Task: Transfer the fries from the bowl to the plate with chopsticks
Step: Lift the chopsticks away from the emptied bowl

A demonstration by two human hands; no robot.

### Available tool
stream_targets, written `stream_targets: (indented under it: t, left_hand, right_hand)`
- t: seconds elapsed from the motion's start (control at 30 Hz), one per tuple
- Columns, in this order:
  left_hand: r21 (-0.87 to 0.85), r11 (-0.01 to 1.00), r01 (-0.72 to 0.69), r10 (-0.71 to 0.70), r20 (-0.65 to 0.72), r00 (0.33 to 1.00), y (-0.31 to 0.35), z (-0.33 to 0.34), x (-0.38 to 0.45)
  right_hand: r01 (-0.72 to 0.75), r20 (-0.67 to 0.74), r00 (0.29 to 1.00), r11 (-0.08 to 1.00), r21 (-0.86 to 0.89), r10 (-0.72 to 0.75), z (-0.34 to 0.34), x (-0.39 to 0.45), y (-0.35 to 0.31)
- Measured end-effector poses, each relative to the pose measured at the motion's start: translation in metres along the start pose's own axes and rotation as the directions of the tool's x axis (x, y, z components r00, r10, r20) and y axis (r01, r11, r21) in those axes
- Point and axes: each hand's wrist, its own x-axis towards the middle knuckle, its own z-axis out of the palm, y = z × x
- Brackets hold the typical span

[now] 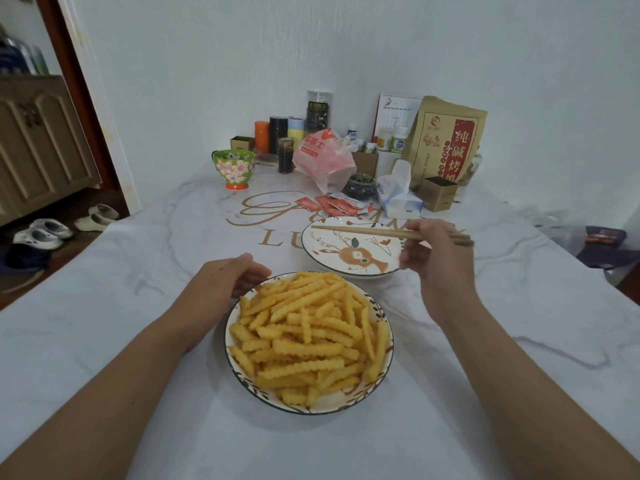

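White marble-look counter [104, 306] carries both dishes. Round patterned bowl [382, 362] heaped with yellow crinkle fries [304, 334], nearest person. Empty deer-print plate [322, 251] just beyond, short carry. Left hand [228, 278] curled at bowl rim, likely steadying. Right hand [433, 254] grip clamped on wooden chopsticks [363, 231], above plate.

Both bare forearms reach in from the near edge and converge toward the middle of the scene. The left hand [228, 277] lies knuckles up, left of centre, its fingers curled loosely downward and its thumb pointing right; whether the fingertips grip anything is hidden. The right hand [434, 252] is raised farther off and to the right, wrist bent, thumb and curled fingers pinching a pair of chopsticks [367, 231] that point left.
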Motion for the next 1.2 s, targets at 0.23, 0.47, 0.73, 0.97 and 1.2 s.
stream_targets:
  t: [0.23, 0.47, 0.73, 0.97, 1.2]
  left_hand:
    - [0.022, 0.999, -0.039, 0.043, -0.204, 0.978, 0.010, 0.003, -0.015]
    - [-0.236, 0.968, 0.086, -0.154, -0.287, 0.946, 0.022, 0.004, -0.064]
    - [-0.016, 1.000, 0.022, -0.026, -0.297, 0.955, 0.013, 0.008, -0.115]
    - [-0.150, 0.988, -0.022, -0.038, -0.382, 0.923, 0.011, 0.009, -0.116]
    - [-0.171, 0.984, -0.053, -0.022, -0.411, 0.911, 0.007, 0.011, -0.113]
  right_hand:
    - [0.266, 0.154, 0.960, 0.938, -0.224, -0.235, 0.013, -0.026, -0.017]
    - [0.661, 0.457, 0.748, 0.477, -0.579, -0.482, -0.072, -0.109, -0.045]
    - [0.686, 0.686, 0.727, -0.005, -0.727, 0.032, -0.147, -0.139, -0.023]
    - [0.717, 0.678, 0.687, -0.091, -0.692, 0.262, -0.137, -0.140, -0.039]
    - [0.737, 0.710, 0.676, -0.151, -0.659, 0.198, -0.138, -0.130, -0.031]
